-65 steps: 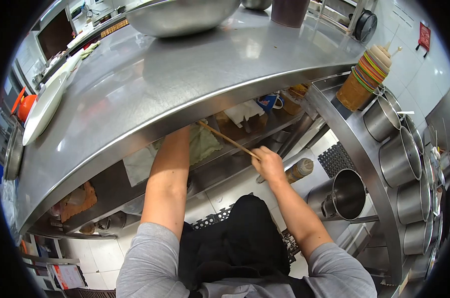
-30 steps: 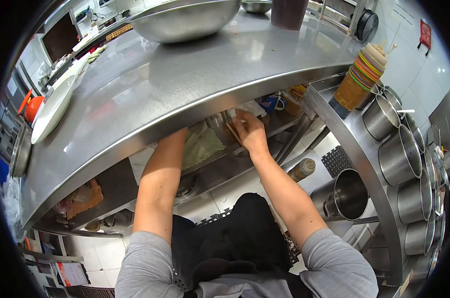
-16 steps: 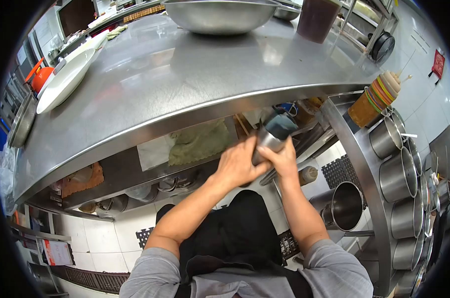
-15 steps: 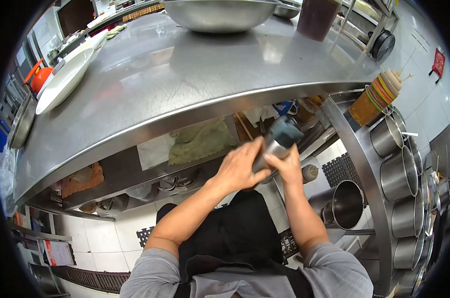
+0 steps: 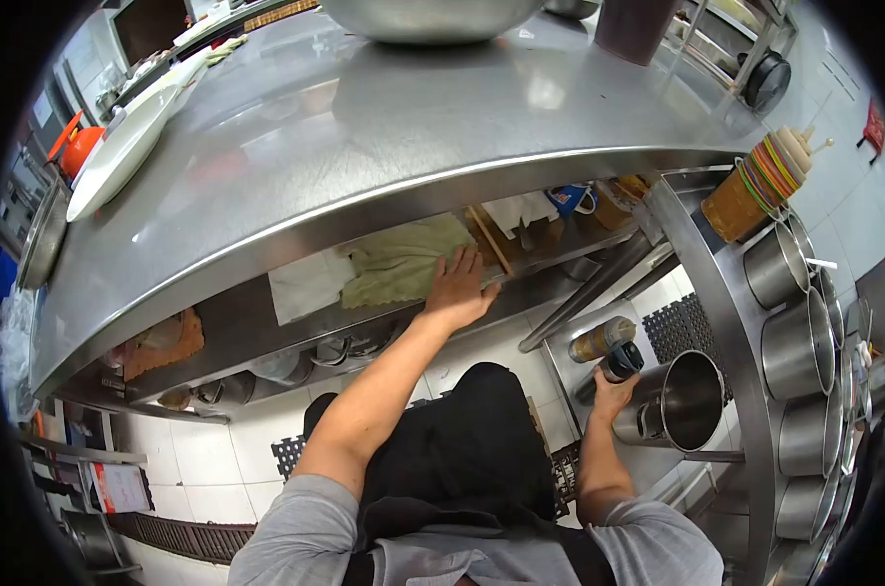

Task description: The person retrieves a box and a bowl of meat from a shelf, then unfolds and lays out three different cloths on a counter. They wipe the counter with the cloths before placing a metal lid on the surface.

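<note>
My left hand (image 5: 457,291) lies spread at the edge of the undershelf, its fingertips touching the green cloth (image 5: 398,262). A white cloth (image 5: 304,287) sits to its left, and a wooden stick (image 5: 491,241) lies just to its right. Lower right, my right hand (image 5: 613,393) is closed round a metal bottle with a dark lid (image 5: 622,360). That bottle is at a low shelf, between a jar with yellowish contents (image 5: 600,339) and a large steel pot (image 5: 691,400).
The steel worktop (image 5: 364,137) spans the view above, bearing a big steel bowl (image 5: 432,20), a white plate (image 5: 130,146) and a dark container (image 5: 634,27). At right are a sauce bottle with coloured bands (image 5: 755,186) and several steel pots (image 5: 794,342).
My right hand has moved down and right with the bottle to the low shelf. My left hand has let go of the bottle and moved left and up to the green cloth.
</note>
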The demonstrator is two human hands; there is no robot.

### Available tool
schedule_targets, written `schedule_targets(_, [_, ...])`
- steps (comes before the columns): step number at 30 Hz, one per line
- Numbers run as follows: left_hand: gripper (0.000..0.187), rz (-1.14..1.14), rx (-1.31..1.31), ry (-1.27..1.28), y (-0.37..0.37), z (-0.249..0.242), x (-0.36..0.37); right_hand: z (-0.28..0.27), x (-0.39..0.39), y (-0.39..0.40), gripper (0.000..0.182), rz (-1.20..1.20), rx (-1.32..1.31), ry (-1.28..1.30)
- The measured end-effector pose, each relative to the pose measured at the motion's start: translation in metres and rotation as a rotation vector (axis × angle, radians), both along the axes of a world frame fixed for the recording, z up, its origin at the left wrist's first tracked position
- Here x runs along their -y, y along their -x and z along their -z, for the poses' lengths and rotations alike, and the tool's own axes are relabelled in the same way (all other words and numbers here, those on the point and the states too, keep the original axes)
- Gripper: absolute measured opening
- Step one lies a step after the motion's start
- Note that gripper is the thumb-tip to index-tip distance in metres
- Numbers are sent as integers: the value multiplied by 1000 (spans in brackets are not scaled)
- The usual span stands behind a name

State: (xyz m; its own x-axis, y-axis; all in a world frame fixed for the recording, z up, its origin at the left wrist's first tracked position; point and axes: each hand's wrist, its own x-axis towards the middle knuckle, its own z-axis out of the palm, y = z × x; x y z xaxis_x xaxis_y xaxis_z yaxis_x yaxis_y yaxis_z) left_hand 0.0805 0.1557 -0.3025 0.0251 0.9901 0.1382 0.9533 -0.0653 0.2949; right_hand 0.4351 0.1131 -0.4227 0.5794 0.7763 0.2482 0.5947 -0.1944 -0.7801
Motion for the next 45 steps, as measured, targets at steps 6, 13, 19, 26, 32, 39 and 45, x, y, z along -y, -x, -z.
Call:
schedule_targets(6, [60,25,261,245,41,-49,-27,51,-12,-12,88,67,54,-2])
schedule_targets(13, [65,-272,-27,269,51,-23,-58,45,1,-18,90,24,-12,5])
schedule_targets(19, [64,-124,-3,222,76,-13,-70,53,-2,-59,97,-172,-101,138])
schedule_targets(26, [39,-16,387,-357,116,-29,29,98,3,-70,82,-98,41,352])
schedule_targets(32, [23,-194,811,-75,99,-2,180,68,41,15,38,-293,138,725])
schedule_targets(39, [46,-193,505,504,48,99,266,-30,30,174,15,-1045,-83,30])
schedule_targets(45, [30,-283,350,378,114,63,247,-27,34,242,9,-1715,148,60])
